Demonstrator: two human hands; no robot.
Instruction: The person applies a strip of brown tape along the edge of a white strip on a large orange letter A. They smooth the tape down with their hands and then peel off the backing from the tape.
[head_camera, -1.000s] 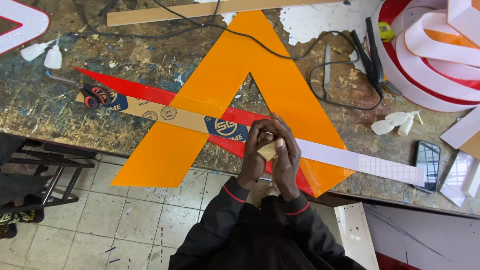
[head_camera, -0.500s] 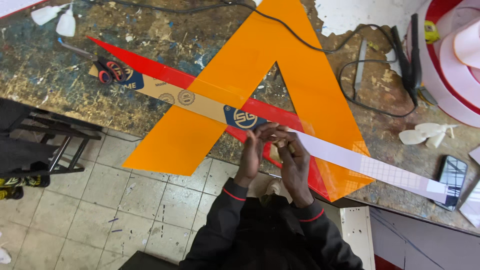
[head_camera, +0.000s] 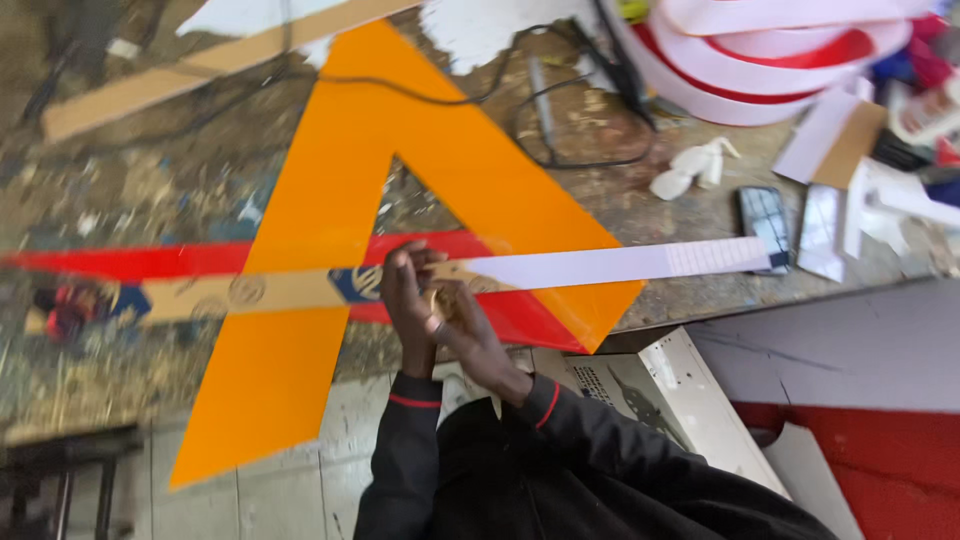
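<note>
A large orange letter-shaped sheet (head_camera: 400, 150) lies flat on the worn workbench (head_camera: 120, 190) and overhangs its near edge. Across the sheet runs a long strip, tan with round printed marks on the left (head_camera: 250, 292) and white on the right (head_camera: 620, 265). A red strip (head_camera: 150, 260) lies under it. My left hand (head_camera: 405, 295) and my right hand (head_camera: 470, 335) are pressed together where the tan part meets the white part. Both pinch a small tan bit of the strip's covering. Black sleeves with red cuffs cover both arms.
A dark phone (head_camera: 765, 215) and crumpled white paper (head_camera: 690, 165) lie at the right. A black cable (head_camera: 560, 120) loops behind the letter. Red and white curved bands (head_camera: 760, 60) are piled at the back right. A white box (head_camera: 670, 390) stands below the bench edge.
The view has swung and blurred. My hands stay joined on the strip and now sit a little closer to the blue round mark.
</note>
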